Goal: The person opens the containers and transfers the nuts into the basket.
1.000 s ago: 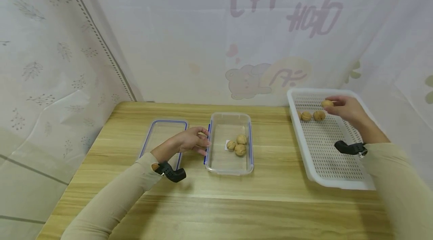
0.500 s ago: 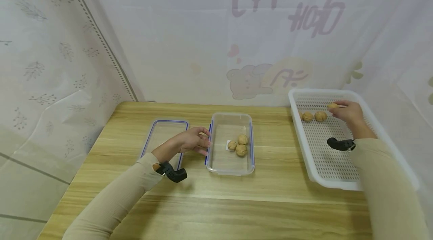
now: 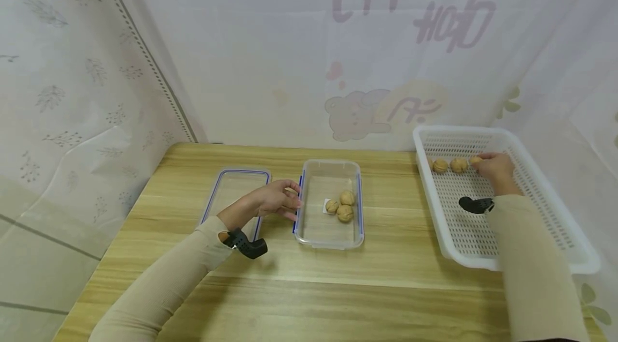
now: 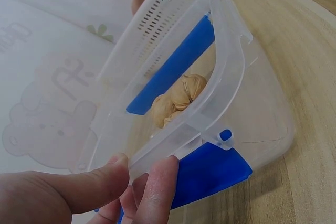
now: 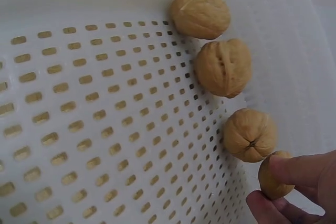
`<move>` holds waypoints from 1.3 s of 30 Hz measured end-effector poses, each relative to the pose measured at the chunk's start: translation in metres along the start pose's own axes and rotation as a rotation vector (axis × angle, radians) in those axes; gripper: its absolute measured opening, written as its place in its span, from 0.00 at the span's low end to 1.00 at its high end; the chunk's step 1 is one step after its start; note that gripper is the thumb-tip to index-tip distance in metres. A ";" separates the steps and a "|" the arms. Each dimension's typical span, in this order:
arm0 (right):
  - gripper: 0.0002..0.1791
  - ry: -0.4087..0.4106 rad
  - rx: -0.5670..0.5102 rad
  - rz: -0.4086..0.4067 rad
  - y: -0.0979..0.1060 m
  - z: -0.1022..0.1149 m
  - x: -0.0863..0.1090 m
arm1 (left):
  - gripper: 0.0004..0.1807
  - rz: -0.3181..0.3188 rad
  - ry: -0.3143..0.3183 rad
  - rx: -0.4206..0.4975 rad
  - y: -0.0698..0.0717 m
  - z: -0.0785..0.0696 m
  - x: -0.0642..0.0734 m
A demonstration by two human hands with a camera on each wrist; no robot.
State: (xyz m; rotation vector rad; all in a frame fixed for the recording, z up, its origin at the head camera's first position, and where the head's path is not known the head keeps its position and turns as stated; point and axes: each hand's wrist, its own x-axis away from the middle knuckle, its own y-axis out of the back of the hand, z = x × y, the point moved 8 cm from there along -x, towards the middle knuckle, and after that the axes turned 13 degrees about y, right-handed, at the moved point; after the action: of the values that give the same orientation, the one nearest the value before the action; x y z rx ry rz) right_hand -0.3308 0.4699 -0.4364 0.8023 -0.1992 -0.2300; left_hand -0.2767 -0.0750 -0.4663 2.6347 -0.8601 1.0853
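My right hand (image 3: pixel 497 168) pinches a walnut (image 5: pixel 270 183) between thumb and fingers, low inside a white perforated basket (image 3: pixel 436 224). Three other walnuts (image 5: pixel 249 135) lie in a row along the basket's wall, the closest right beside the held one. At the left side of a clear plastic container (image 3: pixel 328 245), my left hand (image 3: pixel 277 200) grips the rim near a blue latch (image 4: pixel 210 174), thumb and forefinger on either side of it. Three walnuts (image 3: pixel 345 214) sit together in the container's right half, by a small white label (image 3: pixel 326 206).
A clear lid with a blue seal (image 3: pixel 241 172) lies on the wooden table (image 3: pixel 386 294), partly beneath my left forearm. A patterned cloth (image 3: pixel 270 63) hangs behind the table. Some table surface separates the container from the basket.
My right hand has lowered the walnut toward the row in the basket and shifted slightly, its arm swinging leftward. The left hand keeps its place at the container.
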 end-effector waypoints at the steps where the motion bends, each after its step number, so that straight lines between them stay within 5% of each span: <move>1: 0.31 -0.003 0.013 -0.008 -0.001 -0.001 0.001 | 0.21 -0.001 0.001 0.000 0.000 0.000 0.000; 6: 0.30 -0.016 0.090 -0.027 -0.005 -0.002 0.004 | 0.21 -0.008 0.004 -0.003 -0.001 -0.001 0.000; 14: 0.30 -0.055 0.067 -0.041 -0.011 -0.007 0.005 | 0.21 -0.010 0.005 -0.004 -0.001 -0.002 0.000; 24: 0.28 -0.011 0.139 -0.038 -0.014 0.001 0.007 | 0.21 -0.009 0.008 0.005 -0.001 -0.001 0.000; 39: 0.34 0.026 0.216 0.097 -0.010 0.006 0.008 | 0.21 -0.002 0.004 0.000 -0.001 -0.001 0.002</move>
State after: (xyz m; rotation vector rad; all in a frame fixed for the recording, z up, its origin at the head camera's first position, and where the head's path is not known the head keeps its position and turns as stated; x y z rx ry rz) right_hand -0.3256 0.4570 -0.4386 1.0064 -0.2404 -0.1072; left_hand -0.2758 -0.0745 -0.4643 2.6321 -0.8563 1.0892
